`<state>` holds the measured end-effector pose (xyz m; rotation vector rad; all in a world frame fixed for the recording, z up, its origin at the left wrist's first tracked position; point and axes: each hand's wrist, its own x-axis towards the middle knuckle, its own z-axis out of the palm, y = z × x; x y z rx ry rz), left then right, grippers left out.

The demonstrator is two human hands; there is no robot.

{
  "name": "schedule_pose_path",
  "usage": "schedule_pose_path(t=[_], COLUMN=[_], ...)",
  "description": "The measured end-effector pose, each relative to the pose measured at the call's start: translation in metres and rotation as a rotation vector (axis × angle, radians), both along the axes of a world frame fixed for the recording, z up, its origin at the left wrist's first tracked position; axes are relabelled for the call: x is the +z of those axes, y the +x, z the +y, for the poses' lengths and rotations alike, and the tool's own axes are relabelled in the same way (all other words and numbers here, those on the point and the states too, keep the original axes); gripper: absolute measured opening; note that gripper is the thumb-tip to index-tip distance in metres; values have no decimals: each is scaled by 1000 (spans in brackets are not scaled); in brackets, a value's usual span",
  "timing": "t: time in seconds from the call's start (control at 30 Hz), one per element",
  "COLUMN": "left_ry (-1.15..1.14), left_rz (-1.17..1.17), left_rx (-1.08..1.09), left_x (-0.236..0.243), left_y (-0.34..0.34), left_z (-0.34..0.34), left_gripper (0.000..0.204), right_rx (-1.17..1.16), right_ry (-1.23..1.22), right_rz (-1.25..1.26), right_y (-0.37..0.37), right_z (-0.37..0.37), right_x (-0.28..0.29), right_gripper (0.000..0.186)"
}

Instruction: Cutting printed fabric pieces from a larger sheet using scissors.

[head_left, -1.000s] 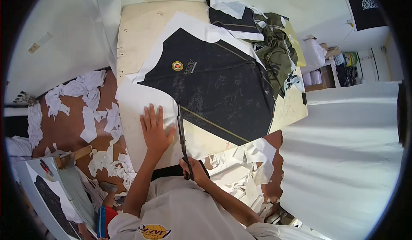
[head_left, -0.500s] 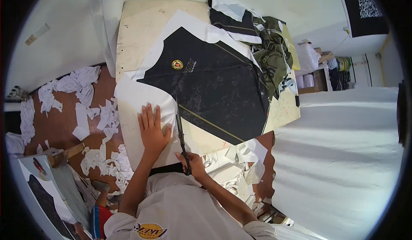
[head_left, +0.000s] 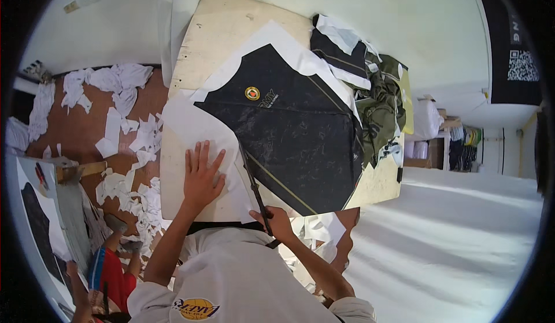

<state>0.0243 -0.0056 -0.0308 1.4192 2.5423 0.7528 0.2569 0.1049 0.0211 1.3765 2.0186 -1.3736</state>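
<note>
Black scissors [head_left: 252, 179] point away, gripped by right hand [head_left: 276, 222], left hand [head_left: 201, 175] flat on paper [head_left: 191, 127]

The scissors' [head_left: 254, 187] handles are buried in the right hand's [head_left: 276, 223] grip, so how the fingers sit there cannot be told. The person's chest covers the bench's [head_left: 202, 40] near edge at six o'clock. The round badge [head_left: 252, 93] on the black printed sheet [head_left: 295, 132] is too small to make out. At two o'clock, the shelf goods [head_left: 457, 144] blur together.
</note>
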Motion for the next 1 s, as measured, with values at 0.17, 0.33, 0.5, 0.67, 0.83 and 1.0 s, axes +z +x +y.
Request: schedule_pose_path(t=[0.17, 0.33, 0.5, 0.67, 0.83, 1.0], left_ry=[-27, -25, -20, -21, -42, -47], left_rz=[37, 34, 12, 47, 39, 37], left_rx=[-86, -75, -42, -48, -48, -41], left_x=[0, -3, -4, -6, -6, -8], left_y=[2, 4, 5, 5, 5, 5], left_z=[3, 2, -1, -1, -1, -2], left_gripper=[58, 56, 56, 58, 58, 56], right_rx=[148, 331, 23, 161, 175, 192], right_ry=[43, 45, -655, -457, -347, -305], right_rz=[49, 70, 171, 47, 23, -38], right_y=[11, 16, 19, -1, -27, -34], right_z=[37, 72, 97, 98, 100, 108], right_x=[2, 0, 10, 5, -3, -9], right_gripper=[52, 48, 36, 37, 38, 36])
